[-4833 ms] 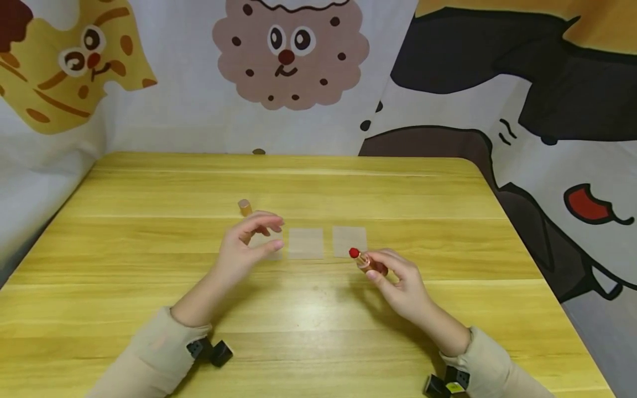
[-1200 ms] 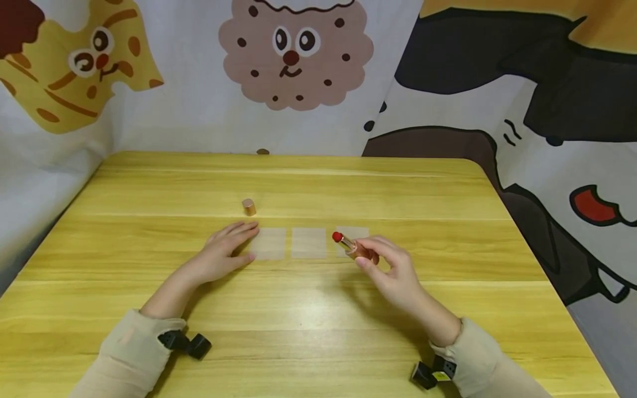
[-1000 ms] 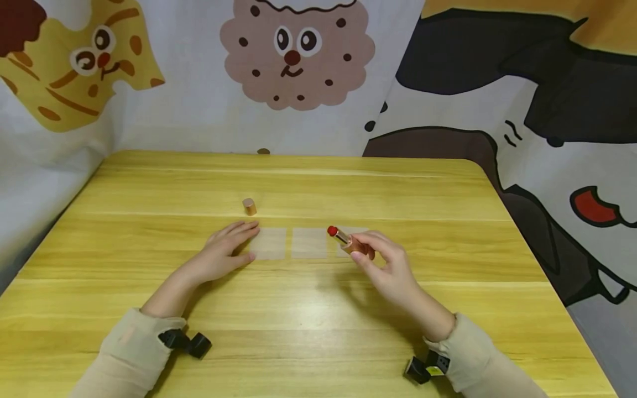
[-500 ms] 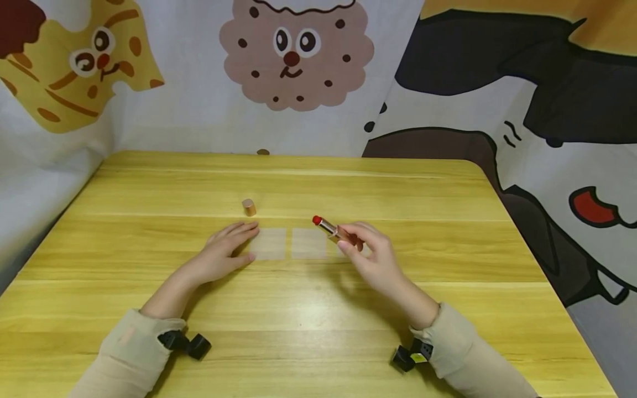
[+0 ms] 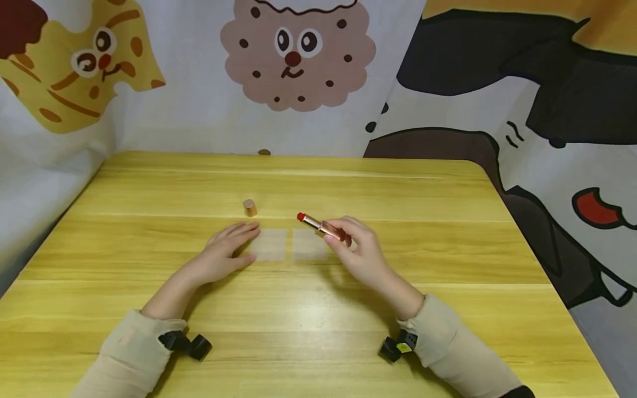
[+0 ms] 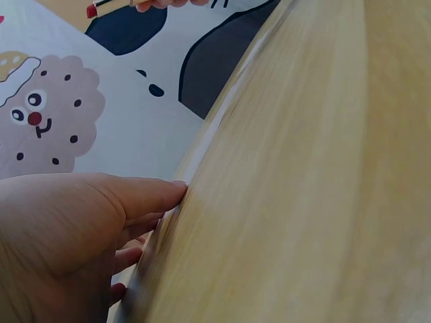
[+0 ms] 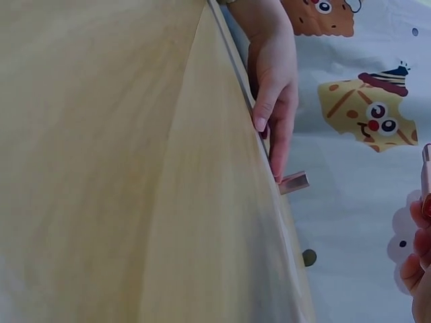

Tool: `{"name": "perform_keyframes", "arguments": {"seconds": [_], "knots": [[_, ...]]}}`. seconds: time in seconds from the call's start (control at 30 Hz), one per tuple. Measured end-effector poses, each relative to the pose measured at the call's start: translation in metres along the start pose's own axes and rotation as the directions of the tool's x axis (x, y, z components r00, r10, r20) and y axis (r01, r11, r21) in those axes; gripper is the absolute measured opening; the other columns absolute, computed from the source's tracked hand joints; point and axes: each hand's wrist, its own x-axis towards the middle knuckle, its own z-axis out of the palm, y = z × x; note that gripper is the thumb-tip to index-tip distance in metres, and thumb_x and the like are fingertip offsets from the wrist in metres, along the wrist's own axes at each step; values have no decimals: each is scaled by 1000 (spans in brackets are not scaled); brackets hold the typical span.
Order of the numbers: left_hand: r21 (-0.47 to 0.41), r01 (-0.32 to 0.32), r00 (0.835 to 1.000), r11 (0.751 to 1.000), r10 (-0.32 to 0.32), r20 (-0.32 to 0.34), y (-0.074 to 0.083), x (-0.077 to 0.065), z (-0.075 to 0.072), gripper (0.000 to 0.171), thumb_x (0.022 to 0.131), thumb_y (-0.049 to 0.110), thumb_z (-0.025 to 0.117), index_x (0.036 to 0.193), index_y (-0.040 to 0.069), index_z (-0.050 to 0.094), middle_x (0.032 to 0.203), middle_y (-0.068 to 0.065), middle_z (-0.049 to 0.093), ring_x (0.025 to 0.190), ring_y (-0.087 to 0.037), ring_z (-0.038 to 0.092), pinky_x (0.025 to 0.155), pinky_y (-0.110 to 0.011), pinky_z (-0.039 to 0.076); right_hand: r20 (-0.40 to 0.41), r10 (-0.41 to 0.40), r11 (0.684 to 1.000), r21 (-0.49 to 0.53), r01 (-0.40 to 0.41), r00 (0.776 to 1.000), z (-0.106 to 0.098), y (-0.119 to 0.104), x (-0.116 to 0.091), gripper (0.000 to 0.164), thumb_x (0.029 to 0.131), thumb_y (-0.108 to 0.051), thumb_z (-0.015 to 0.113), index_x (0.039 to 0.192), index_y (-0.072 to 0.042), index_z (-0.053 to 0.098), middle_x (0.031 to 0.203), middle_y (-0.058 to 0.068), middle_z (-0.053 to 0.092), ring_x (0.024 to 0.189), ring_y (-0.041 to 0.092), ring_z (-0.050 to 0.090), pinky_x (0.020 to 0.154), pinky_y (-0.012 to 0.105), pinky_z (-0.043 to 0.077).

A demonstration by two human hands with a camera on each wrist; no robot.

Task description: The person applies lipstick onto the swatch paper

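Observation:
My right hand (image 5: 359, 251) pinches an uncapped lipstick (image 5: 325, 228) by its rose-gold base, the red tip pointing left and raised over the middle paper square (image 5: 304, 246). My left hand (image 5: 221, 254) rests on the table, fingertips at the left edge of the left paper square (image 5: 270, 246), its fingers fairly straight. In the left wrist view the thumb (image 6: 155, 195) lies against the tabletop. A third square is hidden behind my right hand. Beyond the left hand stands the lipstick cap (image 5: 250, 208), also seen in the right wrist view as a small shiny cap (image 7: 294, 182).
The wooden table (image 5: 318, 342) reaches back to a white cloth backdrop (image 5: 189, 99) printed with cartoon food. Black wrist cameras are strapped at both sleeves, the left camera (image 5: 186, 344) and the right camera (image 5: 397, 346) being close above the table.
My left hand has come down to the left square's edge and stayed there. The right hand has carried the lipstick leftward and slightly away, from the right square to over the middle one.

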Motion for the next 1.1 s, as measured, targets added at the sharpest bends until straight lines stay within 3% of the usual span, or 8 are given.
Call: {"name": "perform_keyframes", "arguments": {"seconds": [0.57, 0.87, 1.1], "knots": [[-4, 0, 1000, 1000, 0, 4, 0, 0, 0, 59, 96, 23, 61, 146, 2, 37, 153, -12, 29, 141, -38, 14, 106, -64, 7, 37, 108, 992, -65, -105, 993, 15, 2, 5, 26, 82, -1, 74, 107, 2, 69, 84, 6, 63, 69, 16, 49, 60, 26, 43], [8, -8, 1000, 1000, 8, -13, -1, 0, 1, 58, 95, 23, 61, 145, 3, 38, 153, -12, 30, 141, -38, 15, 106, -64, 8, 29, 107, 992, -73, -105, 994, 15, -27, 16, 19, 82, 7, 70, 100, 7, 65, 80, 10, 59, 68, 18, 48, 58, 33, 42], [2, -4, 1000, 1000, 4, -7, 0, 0, 0, 59, 95, 23, 61, 146, 3, 38, 153, -12, 29, 141, -38, 15, 106, -64, 7, 18, 99, 993, -70, -97, 995, 21, 1, 14, 20, 82, 5, 71, 101, 6, 66, 79, 11, 58, 66, 31, 49, 55, 34, 40]]}}
